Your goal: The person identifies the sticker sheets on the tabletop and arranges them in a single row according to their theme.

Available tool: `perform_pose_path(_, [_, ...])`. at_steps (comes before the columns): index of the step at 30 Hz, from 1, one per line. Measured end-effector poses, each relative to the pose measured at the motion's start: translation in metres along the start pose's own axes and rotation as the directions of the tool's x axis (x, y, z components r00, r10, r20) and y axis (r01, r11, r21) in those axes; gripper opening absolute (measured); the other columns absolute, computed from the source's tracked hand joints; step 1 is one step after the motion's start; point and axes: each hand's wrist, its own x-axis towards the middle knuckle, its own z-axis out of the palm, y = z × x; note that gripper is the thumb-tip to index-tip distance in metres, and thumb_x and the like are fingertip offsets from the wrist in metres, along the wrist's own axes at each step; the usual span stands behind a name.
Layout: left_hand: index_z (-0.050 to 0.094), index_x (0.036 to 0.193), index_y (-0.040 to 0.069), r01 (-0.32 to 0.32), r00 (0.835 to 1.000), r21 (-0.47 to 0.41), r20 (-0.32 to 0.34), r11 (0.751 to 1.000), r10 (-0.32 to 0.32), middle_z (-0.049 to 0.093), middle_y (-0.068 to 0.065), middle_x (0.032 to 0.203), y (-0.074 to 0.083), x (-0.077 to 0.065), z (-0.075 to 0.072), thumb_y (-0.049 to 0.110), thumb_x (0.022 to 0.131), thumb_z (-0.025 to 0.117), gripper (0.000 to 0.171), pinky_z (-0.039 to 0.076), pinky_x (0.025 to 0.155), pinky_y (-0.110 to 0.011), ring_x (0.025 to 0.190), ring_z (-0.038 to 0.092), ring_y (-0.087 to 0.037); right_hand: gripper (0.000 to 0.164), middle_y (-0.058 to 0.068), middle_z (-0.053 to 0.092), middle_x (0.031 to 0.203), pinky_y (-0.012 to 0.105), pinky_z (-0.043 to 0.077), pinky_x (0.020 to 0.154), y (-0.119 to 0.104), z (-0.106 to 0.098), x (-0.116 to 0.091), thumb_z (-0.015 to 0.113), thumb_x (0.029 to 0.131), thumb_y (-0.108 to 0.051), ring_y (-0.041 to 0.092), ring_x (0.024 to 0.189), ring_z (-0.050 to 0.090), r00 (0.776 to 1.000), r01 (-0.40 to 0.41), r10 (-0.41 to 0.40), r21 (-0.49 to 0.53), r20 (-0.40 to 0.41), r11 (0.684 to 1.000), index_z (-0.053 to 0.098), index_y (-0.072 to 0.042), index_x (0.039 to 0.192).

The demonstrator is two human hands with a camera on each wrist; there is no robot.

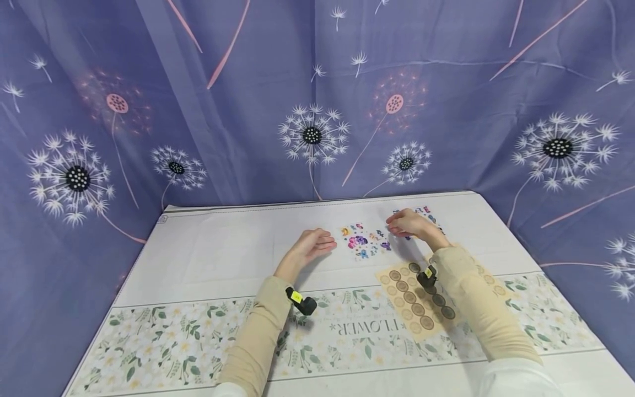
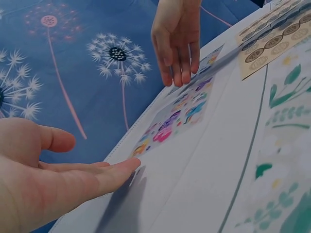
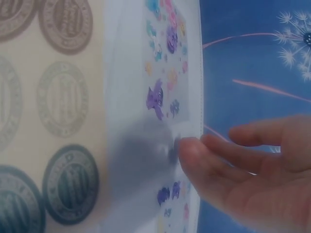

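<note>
A clear sheet of colourful pony stickers point(image 1: 364, 241) lies flat on the white table between the two hands. My left hand point(image 1: 313, 246) hovers just left of it, fingers extended and nothing in them; in the left wrist view its fingertips overlap the near corner of the sheet point(image 2: 170, 121). Over on the other side, my right hand point(image 1: 410, 223) is above a second pony sticker sheet point(image 1: 432, 219), partly hiding it. Its fingers are relaxed and nearly straight in both wrist views, with no object between thumb and fingers point(image 3: 228, 170).
Tan sheets with brown and dark round label stickers point(image 1: 409, 298) lie below the right forearm, partly hidden by the sleeve. A flower-print band marked FLOWER point(image 1: 364, 328) crosses the table. A purple dandelion curtain point(image 1: 248, 154) hangs behind the table's back edge.
</note>
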Motion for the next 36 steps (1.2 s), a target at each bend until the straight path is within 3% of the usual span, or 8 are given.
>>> perform_pose_path(4, [0.035, 0.135, -0.022, 0.023, 1.0, -0.012, 0.002, 1.0, -0.023, 0.042, -0.041, 0.137, -0.004, 0.004, 0.008, 0.006, 0.096, 0.037, 0.049, 0.038, 0.114, -0.049, 0.13, 0.044, -0.048, 0.044, 0.004, 0.066, 0.089, 0.031, 0.059, 0.085, 0.001, 0.004, 0.001, 0.047, 0.099, -0.005, 0.007, 0.078, 0.063, 1.0, -0.019, 0.018, 0.006, 0.02, 1.0, 0.04, 0.019, 0.135])
perform_pose_path(5, [0.039, 0.133, -0.021, 0.005, 1.0, -0.037, 0.029, 0.999, -0.004, 0.045, -0.041, 0.135, -0.019, 0.025, -0.002, 0.008, 0.095, 0.043, 0.048, 0.042, 0.111, -0.049, 0.127, 0.048, -0.047, 0.044, 0.004, 0.066, 0.089, 0.031, 0.059, 0.085, 0.002, 0.005, 0.002, 0.047, 0.098, -0.005, 0.007, 0.079, 0.062, 1.0, -0.022, 0.022, 0.001, 0.02, 1.0, 0.04, 0.019, 0.135])
perform_pose_path(6, [0.04, 0.132, -0.022, 0.003, 1.0, -0.038, 0.029, 0.999, -0.002, 0.046, -0.041, 0.134, -0.02, 0.026, -0.001, 0.008, 0.094, 0.044, 0.048, 0.042, 0.111, -0.049, 0.126, 0.049, -0.047, 0.044, 0.004, 0.065, 0.09, 0.031, 0.059, 0.085, 0.002, 0.005, 0.002, 0.047, 0.098, -0.005, 0.007, 0.079, 0.062, 1.0, -0.022, 0.022, 0.001, 0.02, 1.0, 0.04, 0.019, 0.135])
perform_pose_path(11, [0.04, 0.131, -0.022, 0.016, 1.0, -0.042, 0.017, 0.999, -0.016, 0.045, -0.042, 0.134, -0.022, 0.026, 0.007, 0.005, 0.092, 0.045, 0.049, 0.042, 0.111, -0.049, 0.126, 0.049, -0.048, 0.044, 0.003, 0.06, 0.086, 0.036, 0.059, 0.089, 0.002, 0.01, 0.003, 0.044, 0.097, -0.004, 0.008, 0.077, 0.058, 0.999, -0.038, 0.038, 0.029, 0.007, 0.999, 0.039, 0.02, 0.134])
perform_pose_path(12, [0.036, 0.134, -0.023, 0.043, 0.999, -0.028, -0.013, 0.999, -0.043, 0.041, -0.043, 0.137, -0.007, 0.005, 0.02, 0.003, 0.092, 0.04, 0.049, 0.038, 0.114, -0.05, 0.129, 0.045, -0.049, 0.045, 0.002, 0.059, 0.084, 0.037, 0.059, 0.089, 0.002, 0.011, 0.004, 0.044, 0.097, -0.004, 0.008, 0.076, 0.057, 0.999, -0.042, 0.042, 0.041, 0.003, 0.998, 0.039, 0.02, 0.135])
perform_pose_path(16, [0.035, 0.136, -0.022, 0.077, 0.996, -0.092, -0.026, 0.993, -0.08, 0.038, -0.042, 0.14, -0.006, 0.004, 0.026, 0.0, 0.092, 0.04, 0.049, 0.035, 0.116, -0.05, 0.132, 0.041, -0.049, 0.049, 0.0, 0.057, 0.078, 0.037, 0.059, 0.088, 0.0, 0.015, 0.004, 0.044, 0.094, -0.004, 0.007, 0.073, 0.055, 0.999, -0.047, 0.047, 0.052, 0.001, 0.998, 0.036, 0.02, 0.136])
perform_pose_path(21, [0.032, 0.138, -0.021, 0.104, 0.993, -0.149, -0.032, 0.983, -0.11, 0.035, -0.041, 0.142, -0.006, 0.004, 0.028, -0.001, 0.091, 0.041, 0.051, 0.033, 0.118, -0.048, 0.135, 0.038, -0.049, 0.048, -0.002, 0.056, 0.075, 0.032, 0.059, 0.081, 0.0, 0.017, 0.005, 0.044, 0.099, -0.01, 0.007, 0.071, 0.055, 0.998, -0.063, 0.063, 0.059, 0.015, 0.996, 0.036, 0.019, 0.137])
perform_pose_path(36, [0.031, 0.137, -0.021, 0.118, 0.989, -0.291, -0.045, 0.949, -0.137, 0.03, -0.039, 0.145, -0.005, 0.005, 0.031, 0.0, 0.09, 0.041, 0.053, 0.033, 0.119, -0.044, 0.139, 0.032, -0.046, 0.043, -0.005, 0.054, 0.071, 0.022, 0.055, 0.069, -0.002, 0.021, 0.007, 0.042, 0.099, -0.012, 0.004, 0.064, 0.054, 0.991, -0.132, 0.134, 0.091, -0.019, 0.987, 0.039, 0.013, 0.134])
